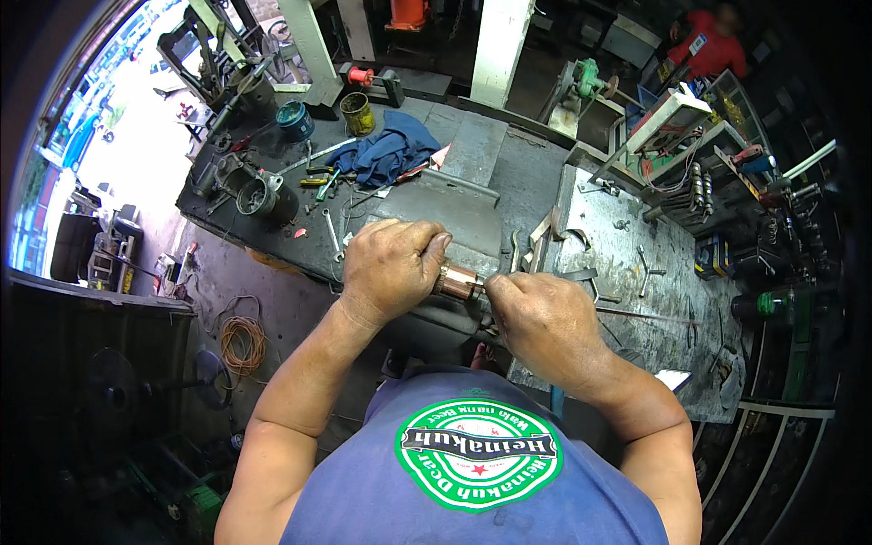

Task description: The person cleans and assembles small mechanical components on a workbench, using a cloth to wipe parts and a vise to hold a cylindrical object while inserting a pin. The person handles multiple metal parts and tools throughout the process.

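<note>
A copper-coloured cylindrical part with a metal shaft (460, 283), which looks like a motor armature, lies crosswise between my hands over the grey metal bench (445, 227). My left hand (391, 268) is closed round its left end, thumb on top. My right hand (545, 322) is closed on the other end, knuckles up. The fingers hide much of both ends. Under and behind the part is a grey curved metal plate (427, 209). A combination wrench (331, 232) rests on the bench just left of my left hand.
Cans (357, 113), a blue rag (395, 145) and a metal housing (259, 195) crowd the back left. A scarred metal plate (654, 309) with tools lies right. A person in red (713, 45) is at back right; an orange cord coil (243, 345) is on the floor, left.
</note>
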A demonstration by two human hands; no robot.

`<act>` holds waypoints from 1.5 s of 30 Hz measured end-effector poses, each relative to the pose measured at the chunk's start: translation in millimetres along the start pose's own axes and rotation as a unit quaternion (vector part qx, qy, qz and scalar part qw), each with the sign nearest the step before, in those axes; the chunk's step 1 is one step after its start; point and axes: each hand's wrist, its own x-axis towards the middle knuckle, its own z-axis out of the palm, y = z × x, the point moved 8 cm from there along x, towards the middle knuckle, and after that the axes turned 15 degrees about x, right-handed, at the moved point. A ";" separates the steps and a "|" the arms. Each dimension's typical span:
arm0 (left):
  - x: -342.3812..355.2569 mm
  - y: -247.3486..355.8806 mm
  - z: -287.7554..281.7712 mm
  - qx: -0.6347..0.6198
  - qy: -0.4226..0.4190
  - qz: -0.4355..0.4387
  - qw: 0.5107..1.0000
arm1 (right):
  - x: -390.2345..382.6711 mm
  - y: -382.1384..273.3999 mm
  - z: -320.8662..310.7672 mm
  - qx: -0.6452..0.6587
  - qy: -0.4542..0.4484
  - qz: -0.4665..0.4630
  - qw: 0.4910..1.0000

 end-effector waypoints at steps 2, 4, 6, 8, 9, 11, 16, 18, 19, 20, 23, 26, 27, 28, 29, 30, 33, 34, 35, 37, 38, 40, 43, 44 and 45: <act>-0.7 0.0 0.5 0.008 -0.001 0.000 1.000 | 3.8 -1.0 4.0 -0.010 0.003 0.008 1.000; -0.9 0.5 -0.3 0.010 0.002 0.002 1.000 | 9.1 -6.4 6.9 -0.011 -0.007 -0.005 1.000; -0.3 1.5 -1.3 0.004 0.008 0.005 1.000 | 13.4 -11.9 4.2 -0.015 0.002 -0.018 1.000; 0.2 2.5 -0.6 0.014 -0.001 0.009 1.000 | 15.9 -22.3 -1.0 -0.003 0.026 -0.065 0.998; 0.7 1.7 -0.6 0.016 -0.005 0.006 1.000 | 16.9 -16.4 2.1 -0.023 0.003 -0.021 1.000; -0.9 -0.3 1.9 0.020 -0.027 -0.004 0.999 | 16.2 -6.9 14.3 -0.059 -0.070 0.041 0.995; -3.0 1.0 0.4 0.023 0.015 0.018 0.999 | 16.0 -17.4 2.6 -0.018 0.016 -0.037 0.999; -7.2 3.1 -4.5 0.022 0.066 0.031 0.997 | 11.2 -13.1 2.8 -0.016 -0.010 -0.020 1.000; -9.0 3.2 -4.6 0.021 0.074 0.035 0.996 | 8.2 -11.3 -0.4 -0.017 -0.001 -0.012 1.000; -10.8 4.2 -5.2 0.015 0.089 0.040 0.995 | 3.8 -7.1 -1.7 -0.024 -0.007 0.009 1.000; -15.9 8.0 -7.9 -0.002 0.114 0.062 0.992 | -2.9 -4.0 -4.7 -0.008 0.014 0.007 1.000; -16.5 9.0 -8.7 -0.013 0.111 0.071 0.991 | -2.5 -1.5 0.8 0.002 0.026 -0.005 1.000; -16.4 8.4 -8.6 -0.018 0.105 0.069 0.992 | -1.6 -3.5 2.4 0.005 0.034 -0.022 0.999; -16.6 8.6 -8.7 -0.013 0.103 0.071 0.992 | 0.0 0.3 6.9 -0.003 0.020 -0.001 1.000; -16.7 8.8 -8.5 -0.013 0.102 0.072 0.992 | 1.7 1.0 9.5 -0.011 0.015 0.003 1.000; -16.7 8.2 -8.0 -0.018 0.101 0.068 0.992 | 3.2 6.3 12.7 -0.034 -0.001 0.040 0.999; -17.8 8.5 -7.0 -0.007 0.109 0.070 0.992 | 8.5 -11.3 3.9 0.010 0.051 -0.046 0.998; -18.2 8.3 -6.4 -0.008 0.108 0.069 0.992 | 10.2 -10.8 2.5 0.007 0.049 -0.033 0.998; -18.3 7.8 -5.7 -0.009 0.105 0.068 0.992 | 11.8 -12.3 2.6 0.007 0.040 -0.030 0.999; -18.5 6.4 -5.8 -0.007 0.101 0.066 0.993 | 14.7 -12.7 5.5 -0.006 0.008 -0.012 1.000; -18.6 6.4 -6.2 -0.007 0.101 0.064 0.993 | 15.2 -11.5 8.5 -0.023 -0.015 0.003 1.000; -18.7 7.1 -7.5 -0.006 0.098 0.056 0.994 | 17.9 -13.4 9.8 -0.031 -0.022 -0.004 0.999; -13.3 8.1 -8.5 -0.002 0.066 0.038 0.997 | 18.2 -17.3 1.3 -0.013 0.012 -0.037 0.999; -11.2 6.9 -8.4 -0.002 0.039 0.027 0.999 | 16.0 -14.4 -1.2 -0.013 0.005 -0.029 0.999; -9.6 5.4 -8.4 -0.003 0.010 0.015 1.000 | 13.4 -8.9 0.1 -0.020 -0.019 -0.001 1.000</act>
